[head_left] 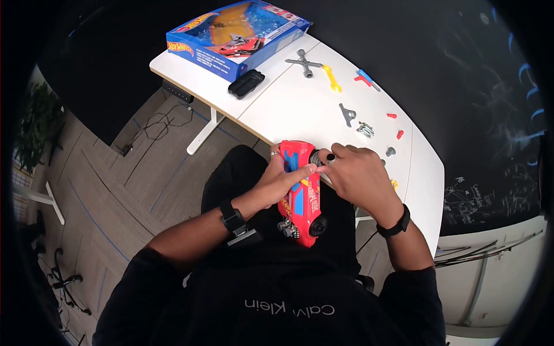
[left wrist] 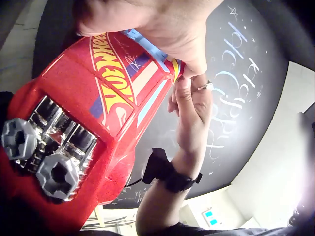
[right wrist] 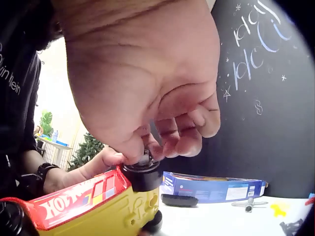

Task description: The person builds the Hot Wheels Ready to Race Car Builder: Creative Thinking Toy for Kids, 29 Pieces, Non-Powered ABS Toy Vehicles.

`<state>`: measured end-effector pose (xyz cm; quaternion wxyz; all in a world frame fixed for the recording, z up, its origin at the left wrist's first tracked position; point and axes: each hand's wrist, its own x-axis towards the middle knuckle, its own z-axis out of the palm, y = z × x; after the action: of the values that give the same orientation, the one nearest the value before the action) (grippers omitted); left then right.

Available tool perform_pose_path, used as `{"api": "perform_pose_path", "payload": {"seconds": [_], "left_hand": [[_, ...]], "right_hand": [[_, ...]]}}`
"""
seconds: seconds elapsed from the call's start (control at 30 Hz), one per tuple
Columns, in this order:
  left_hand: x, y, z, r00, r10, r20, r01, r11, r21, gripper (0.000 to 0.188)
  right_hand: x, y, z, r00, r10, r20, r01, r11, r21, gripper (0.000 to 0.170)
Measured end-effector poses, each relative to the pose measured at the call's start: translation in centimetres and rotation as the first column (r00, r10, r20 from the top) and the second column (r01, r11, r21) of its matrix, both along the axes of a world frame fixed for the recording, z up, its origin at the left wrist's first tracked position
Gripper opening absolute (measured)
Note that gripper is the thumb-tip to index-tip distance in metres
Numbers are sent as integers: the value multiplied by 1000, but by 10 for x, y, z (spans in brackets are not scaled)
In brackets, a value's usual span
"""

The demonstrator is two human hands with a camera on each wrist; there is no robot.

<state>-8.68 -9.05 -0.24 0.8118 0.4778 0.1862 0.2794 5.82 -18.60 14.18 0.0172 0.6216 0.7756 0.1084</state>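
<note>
My left hand (head_left: pixel 276 183) grips a red toy car (head_left: pixel 312 199) above my lap, thumb across its side. The car has blue windows, a Hot Wheels logo and a yellow underside (right wrist: pixel 93 216). A chrome engine (left wrist: pixel 63 140) with grey pipes shows on it in the left wrist view. With thumb and fingertips, my right hand (head_left: pixel 362 176) pinches the silver hub of a black wheel (right wrist: pixel 142 180) at one end of the car. Another black wheel (head_left: pixel 317 226) sits at the end nearer my body. The fingers partly hide the hub.
On the white table (head_left: pixel 277 109) stand a blue Hot Wheels box (head_left: pixel 214 64) and a black tray (head_left: pixel 246 84). A grey cross-shaped wrench (head_left: pixel 303 62), yellow wrench (head_left: pixel 331 79), blue-and-red tool (head_left: pixel 366 79), grey bracket (head_left: pixel 347 115), chrome part (head_left: pixel 365 130) and several small pieces lie beyond my hands.
</note>
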Motion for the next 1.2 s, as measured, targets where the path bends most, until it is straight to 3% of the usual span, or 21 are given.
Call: {"api": "perform_pose_path", "payload": {"seconds": [0.03,0.17,0.23,0.37,0.53,0.57,0.63,0.67,0.73,0.87,0.93,0.97,1.03,1.07,1.13,1.17,1.2], "left_hand": [[0,0,-1,999,-28,-35,29,1000,12,76],[0,0,1,1000,12,-27,-13,1000,0,77],[-2,-2,6,999,25,25,-25,1000,12,77],[0,-1,-2,998,-50,-39,50,999,-5,77],[0,-1,2,999,-31,30,30,999,24,75],[-1,-1,2,999,-31,31,31,999,25,75],[-2,-2,1,999,-36,17,36,999,4,74],[-2,-3,0,999,-36,15,36,999,2,74],[-2,-2,-1,998,-63,-3,63,998,24,74],[1,-4,-3,998,-47,-32,48,998,49,76],[-1,-5,-1,997,-70,-43,71,997,15,76],[-1,-6,-2,997,-66,-42,66,998,16,76],[1,-8,-2,996,-20,-82,29,994,106,77],[-2,-10,3,997,-17,-74,24,995,93,74],[-2,-11,1,998,14,-69,-4,990,141,73],[-2,-12,1,997,45,-60,-33,982,188,72],[-3,-12,0,997,39,-61,-27,982,188,72]], "right_hand": [[1,-1,-1,997,-83,2,83,993,-85,26],[1,-4,6,988,-138,74,152,961,-230,23],[-7,-7,8,997,-63,-51,66,996,57,30],[-4,-3,5,998,4,-62,-1,999,40,35],[3,-9,1,979,-200,48,205,938,-281,24],[0,-10,5,978,-200,49,206,938,-280,24],[-5,-13,11,989,-128,-75,128,992,-11,21],[-4,-12,11,989,-128,-76,127,992,-14,21],[1,-8,11,994,85,65,-86,996,16,21],[1,-6,2,999,26,43,-25,999,-25,21],[-5,-9,-2,990,-124,-61,118,988,-99,15],[-8,-9,-2,991,-119,-60,113,989,-98,15],[-15,-12,0,921,-298,-251,264,951,-160,14],[-16,-13,-2,920,-298,-253,264,951,-161,14],[-17,-14,-8,811,-362,-460,332,932,-148,16],[-16,-15,-13,809,-365,-461,336,930,-147,16],[-15,-17,-19,738,-375,-561,350,924,-157,16]]}}
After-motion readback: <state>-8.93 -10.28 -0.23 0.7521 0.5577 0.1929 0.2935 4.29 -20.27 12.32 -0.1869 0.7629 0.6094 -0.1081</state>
